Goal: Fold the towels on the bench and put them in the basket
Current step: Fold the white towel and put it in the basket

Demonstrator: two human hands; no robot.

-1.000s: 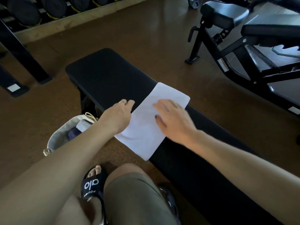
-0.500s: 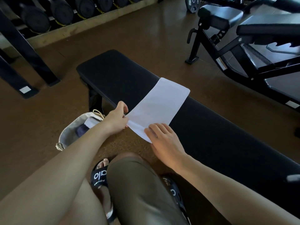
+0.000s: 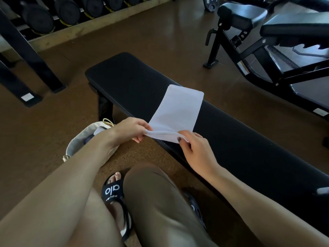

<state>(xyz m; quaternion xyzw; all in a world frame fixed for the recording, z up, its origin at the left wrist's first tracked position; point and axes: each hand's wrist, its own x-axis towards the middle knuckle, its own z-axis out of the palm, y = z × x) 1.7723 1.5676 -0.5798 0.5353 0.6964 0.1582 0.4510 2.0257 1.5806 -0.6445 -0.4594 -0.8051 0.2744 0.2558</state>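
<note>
While both hands lift the towel's near edge, the scene reads left to right as follows.

Dumbbell rack [image 3: 53, 18]: upper left of the frame, well apart from the work and not part of the task.

Basket [image 3: 78, 139]: pale fabric, on the floor at lower left just beside the bench end, partly hidden by the left forearm; something dark and something white lie inside. Its spot looks chosen for a short drop from the left side.

Left hand [image 3: 130, 129]: fingers curled, pinching the towel's near left corner, raised off the pad.

White towel [image 3: 178, 111]: centre of the frame; far end flat on the flat bench [image 3: 128, 81], near end lifted and bunched between the hands, probably to carry it over for the next fold.

Right hand [image 3: 194, 148]: thumb and fingers pinching the near right corner, matching the left so the edge stays level.

Adjustable bench [image 3: 284, 32]: upper right, apart.
</note>
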